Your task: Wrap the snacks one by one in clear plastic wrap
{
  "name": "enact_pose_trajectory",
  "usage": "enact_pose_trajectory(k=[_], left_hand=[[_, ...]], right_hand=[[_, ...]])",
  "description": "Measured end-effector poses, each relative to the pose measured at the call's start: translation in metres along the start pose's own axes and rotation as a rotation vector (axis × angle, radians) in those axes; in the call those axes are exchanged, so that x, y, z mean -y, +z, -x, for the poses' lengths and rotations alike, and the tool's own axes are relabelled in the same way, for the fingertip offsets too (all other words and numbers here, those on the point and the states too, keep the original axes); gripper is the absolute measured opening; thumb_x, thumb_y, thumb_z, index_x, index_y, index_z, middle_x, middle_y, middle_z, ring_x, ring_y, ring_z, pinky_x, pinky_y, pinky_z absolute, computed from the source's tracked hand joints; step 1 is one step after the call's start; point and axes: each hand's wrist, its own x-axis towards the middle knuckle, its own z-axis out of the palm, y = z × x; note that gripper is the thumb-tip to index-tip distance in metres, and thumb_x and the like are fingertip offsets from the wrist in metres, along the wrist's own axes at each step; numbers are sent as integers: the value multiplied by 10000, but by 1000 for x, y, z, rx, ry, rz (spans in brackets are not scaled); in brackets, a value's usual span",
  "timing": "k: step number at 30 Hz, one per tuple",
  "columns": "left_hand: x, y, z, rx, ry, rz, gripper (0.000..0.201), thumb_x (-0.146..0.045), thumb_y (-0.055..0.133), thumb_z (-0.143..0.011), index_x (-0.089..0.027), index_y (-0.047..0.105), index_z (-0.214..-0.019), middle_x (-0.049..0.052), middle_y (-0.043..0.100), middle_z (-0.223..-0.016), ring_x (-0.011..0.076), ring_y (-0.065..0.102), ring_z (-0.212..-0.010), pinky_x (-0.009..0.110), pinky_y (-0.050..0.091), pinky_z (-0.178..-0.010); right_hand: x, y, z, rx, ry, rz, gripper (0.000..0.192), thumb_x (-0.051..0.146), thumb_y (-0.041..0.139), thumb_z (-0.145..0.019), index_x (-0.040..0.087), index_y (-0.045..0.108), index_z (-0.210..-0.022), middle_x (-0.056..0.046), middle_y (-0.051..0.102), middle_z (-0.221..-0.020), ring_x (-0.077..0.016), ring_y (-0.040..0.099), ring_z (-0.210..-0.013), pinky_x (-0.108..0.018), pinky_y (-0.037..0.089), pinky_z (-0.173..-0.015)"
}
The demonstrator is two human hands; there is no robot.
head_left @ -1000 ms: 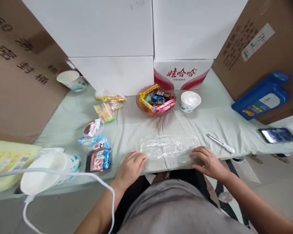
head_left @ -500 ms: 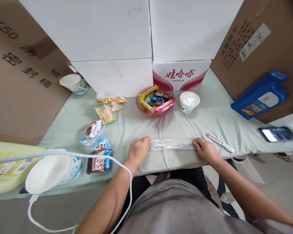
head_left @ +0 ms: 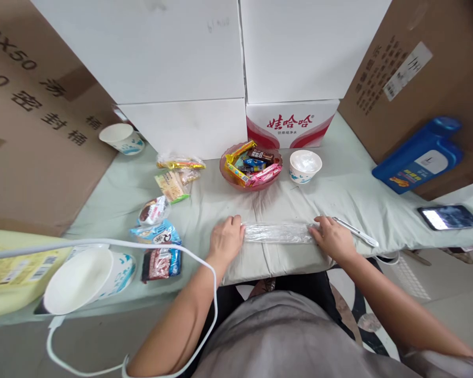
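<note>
A folded strip of clear plastic film (head_left: 278,233) lies stretched flat across the green cloth in front of me. My left hand (head_left: 227,239) rests at its left end, thumb touching the film and fingers apart on the cloth. At the right end, my right hand (head_left: 331,239) touches the film with its thumb side, fingers loosely spread. Just beyond that hand lies a white pen-like cutter (head_left: 355,231). Behind the film stand a pink glass bowl (head_left: 230,181) of wrapped snacks and a paper cup (head_left: 300,174) with clear plastic inside.
Wrapped snacks (head_left: 161,261) lie left, near a large paper cup (head_left: 120,273) and a white cable (head_left: 142,244). Another paper cup (head_left: 131,144) stands further back. White boxes (head_left: 181,128) close off the rear. A blue bottle (head_left: 402,163) and phone (head_left: 449,217) are right.
Both hands have loosened from a pinch on the film's ends to spread fingers. The film now lies flatter on the cloth, in about the same place.
</note>
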Motion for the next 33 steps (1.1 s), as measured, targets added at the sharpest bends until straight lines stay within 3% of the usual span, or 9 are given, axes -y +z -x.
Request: enact_pose_trajectory(k=[4, 8, 12, 16, 18, 20, 23, 28, 33], left_hand=[[-18, 0, 8, -267, 140, 83, 267, -264, 459, -930, -143, 653, -1068, 164, 639, -1142, 302, 594, -1055, 425, 459, -878], [-40, 20, 20, -140, 385, 148, 525, -433, 503, -918, -164, 488, -1368, 142, 462, -1451, 327, 355, -1377, 499, 315, -1097], [-32, 38, 33, 9, 409, 136, 699, -540, 531, -881, -239, 329, -1479, 99, 285, -1570, 324, 194, -1460, 566, 168, -1163], [-16, 32, 43, -11, 339, 151, 675, -493, 580, -867, -232, 381, -1456, 129, 310, -1554, 361, 215, -1445, 606, 189, -1141], [-20, 24, 48, -46, 278, 171, 570, -418, 587, -875, -191, 479, -1387, 164, 387, -1501, 392, 291, -1399, 604, 282, -1093], [-31, 17, 54, -58, 262, 225, 446, -330, 553, -896, -166, 553, -1310, 180, 499, -1392, 375, 430, -1286, 544, 396, -1013], [-54, 14, 62, -26, 390, 343, 404, -303, 546, -898, -180, 567, -1282, 147, 586, -1249, 308, 537, -1117, 466, 465, -932], [-65, 27, 70, 22, 576, 400, 431, -320, 570, -897, -227, 531, -1315, 98, 550, -1350, 309, 458, -1254, 482, 396, -1008], [-52, 34, 71, 59, 698, 464, 433, -237, 483, -936, -262, 478, -1369, 65, 487, -1450, 258, 363, -1385, 486, 287, -1104]], right_hand=[[17, -5, 2, -185, -275, -103, 293, 387, 488, -944, 174, 647, -1068, -132, 659, -1088, -279, 562, -1082, -416, 416, -918], [44, 10, 5, -10, -572, -95, 637, 584, 428, -925, 146, 478, -1385, -147, 480, -1434, -317, 316, -1383, -509, 250, -1106], [39, 26, 16, 122, -565, -25, 877, 722, 376, -868, 130, 277, -1508, -158, 327, -1540, -344, 193, -1441, -551, 185, -1122], [10, 20, 36, 99, -457, -10, 932, 737, 435, -834, 121, 258, -1511, -186, 343, -1525, -361, 239, -1422, -570, 214, -1102], [0, 14, 47, 67, -409, -30, 880, 687, 512, -828, 123, 331, -1479, -202, 408, -1481, -369, 322, -1375, -563, 288, -1059], [-2, 9, 57, 42, -388, -75, 646, 525, 561, -875, 156, 462, -1396, -186, 519, -1384, -343, 457, -1259, -515, 384, -981], [5, 1, 68, 56, -450, -187, 319, 240, 507, -919, 193, 602, -1220, -132, 647, -1184, -261, 578, -1023, -425, 462, -858], [14, -26, 62, 142, -588, -376, 261, 109, 465, -898, 223, 638, -1057, -80, 689, -1009, -224, 595, -961, -390, 470, -811], [14, -58, 35, 203, -544, -598, 199, 153, 498, -906, 226, 626, -1040, -68, 699, -928, -195, 641, -926, -364, 501, -825]])
